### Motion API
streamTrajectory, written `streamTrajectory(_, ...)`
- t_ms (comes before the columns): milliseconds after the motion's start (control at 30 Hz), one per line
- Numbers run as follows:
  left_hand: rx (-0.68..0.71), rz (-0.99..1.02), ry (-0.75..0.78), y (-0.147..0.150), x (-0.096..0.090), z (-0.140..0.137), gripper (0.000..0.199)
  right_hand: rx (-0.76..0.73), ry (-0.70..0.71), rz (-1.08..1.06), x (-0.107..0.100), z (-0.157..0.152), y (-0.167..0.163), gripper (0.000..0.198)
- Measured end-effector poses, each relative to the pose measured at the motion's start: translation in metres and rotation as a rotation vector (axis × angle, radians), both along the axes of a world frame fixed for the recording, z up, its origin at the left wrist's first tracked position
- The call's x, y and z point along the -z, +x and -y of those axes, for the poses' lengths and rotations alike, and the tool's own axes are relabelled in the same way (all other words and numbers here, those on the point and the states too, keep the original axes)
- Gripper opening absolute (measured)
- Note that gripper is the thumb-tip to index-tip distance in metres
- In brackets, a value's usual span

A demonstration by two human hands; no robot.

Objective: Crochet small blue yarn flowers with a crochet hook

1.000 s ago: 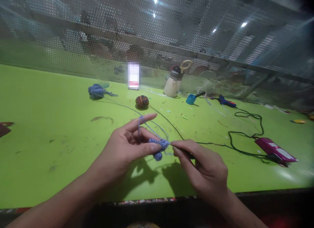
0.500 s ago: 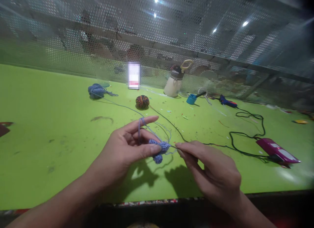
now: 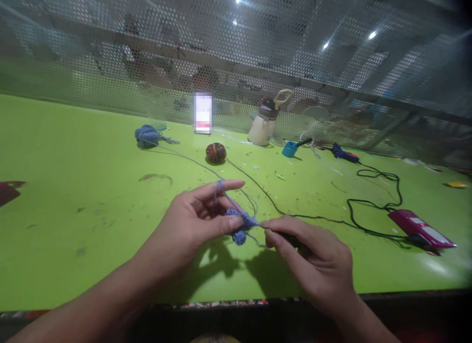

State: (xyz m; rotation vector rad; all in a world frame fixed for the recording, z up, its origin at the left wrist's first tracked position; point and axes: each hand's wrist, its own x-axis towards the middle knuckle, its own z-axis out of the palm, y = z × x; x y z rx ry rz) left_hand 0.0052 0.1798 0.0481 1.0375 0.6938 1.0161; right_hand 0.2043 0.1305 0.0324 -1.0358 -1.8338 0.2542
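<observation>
Between thumb and fingers, my left hand (image 3: 195, 217) pinches a small blue-purple crochet piece (image 3: 239, 234). Its index finger points out, with blue yarn (image 3: 217, 188) wrapped around it. My right hand (image 3: 313, 254) is closed on a crochet hook, mostly hidden by the fingers; the thin tip meets the right end of the piece. From the raised finger the yarn runs back to a blue yarn ball (image 3: 147, 136) at the far left. A multicoloured yarn ball (image 3: 216, 153) sits behind the hands, its dark strand trailing right.
On the green table (image 3: 73, 185) stand a bottle (image 3: 262, 129), a bright-screened phone (image 3: 203, 114) and a blue container (image 3: 289, 149). To the right lie a blue-red tool (image 3: 344, 153), a black cord and a magenta packet (image 3: 420, 227). A perforated metal panel (image 3: 165, 62) rises behind.
My right hand has shifted slightly left and down, closer to the crochet piece, and less of the hook shows. The whole view has moved a little. Both hands keep their hold.
</observation>
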Motion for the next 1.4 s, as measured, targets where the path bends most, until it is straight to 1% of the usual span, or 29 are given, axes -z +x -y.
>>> streamTrajectory(67, 0.032, 0.007, -0.014, 0.000, 0.001, 0.000, 0.037, -0.028, -0.098, -0.066, 0.000, 0.000, -0.001, 0.019)
streamTrajectory(133, 0.065, 0.004, -0.037, -0.001, 0.002, 0.000, 0.033, -0.060, -0.230, -0.161, 0.001, -0.001, -0.003, 0.014)
streamTrajectory(200, 0.090, -0.008, -0.047, -0.001, 0.003, 0.000, 0.030, -0.092, -0.391, -0.305, 0.004, -0.002, -0.005, 0.009)
streamTrajectory(300, 0.099, -0.029, -0.024, 0.000, 0.004, -0.001, 0.029, -0.149, -0.622, -0.551, 0.008, -0.002, -0.009, 0.005)
streamTrajectory(333, 0.100, -0.039, -0.018, 0.000, 0.004, -0.001, 0.029, -0.170, -0.674, -0.610, 0.009, -0.002, -0.010, 0.006)
streamTrajectory(400, 0.108, -0.054, -0.016, 0.001, 0.005, 0.000, 0.028, -0.200, -0.730, -0.672, 0.009, -0.002, -0.011, 0.008)
streamTrajectory(533, 0.125, -0.043, -0.043, 0.001, 0.006, 0.001, 0.022, -0.198, -0.736, -0.656, 0.002, -0.002, -0.011, 0.011)
streamTrajectory(600, 0.140, -0.039, -0.062, 0.000, 0.006, 0.001, 0.023, -0.194, -0.742, -0.613, -0.003, -0.003, -0.010, 0.021)
streamTrajectory(667, 0.149, -0.043, -0.061, -0.001, 0.007, 0.001, 0.032, -0.181, -0.754, -0.554, -0.007, -0.003, -0.009, 0.027)
streamTrajectory(800, 0.126, -0.027, -0.013, 0.000, 0.009, 0.000, 0.052, -0.133, -0.782, -0.445, -0.015, -0.005, -0.007, 0.027)
streamTrajectory(900, 0.109, -0.028, 0.019, 0.001, 0.011, -0.001, 0.059, -0.121, -0.799, -0.376, -0.019, -0.008, -0.007, 0.030)
streamTrajectory(1033, 0.071, -0.074, 0.062, 0.002, 0.010, -0.001, 0.064, -0.122, -0.812, -0.333, -0.022, -0.014, -0.007, 0.035)
streamTrajectory(1133, 0.056, -0.077, 0.059, 0.002, 0.009, -0.001, 0.066, -0.141, -0.796, -0.287, -0.025, -0.019, -0.007, 0.040)
streamTrajectory(1267, 0.043, -0.051, 0.009, 0.003, 0.009, -0.002, 0.065, -0.199, -0.752, -0.201, -0.031, -0.028, -0.005, 0.036)
streamTrajectory(1400, 0.044, -0.058, -0.062, 0.004, 0.010, -0.004, 0.063, -0.266, -0.784, -0.161, -0.038, -0.038, -0.002, 0.033)
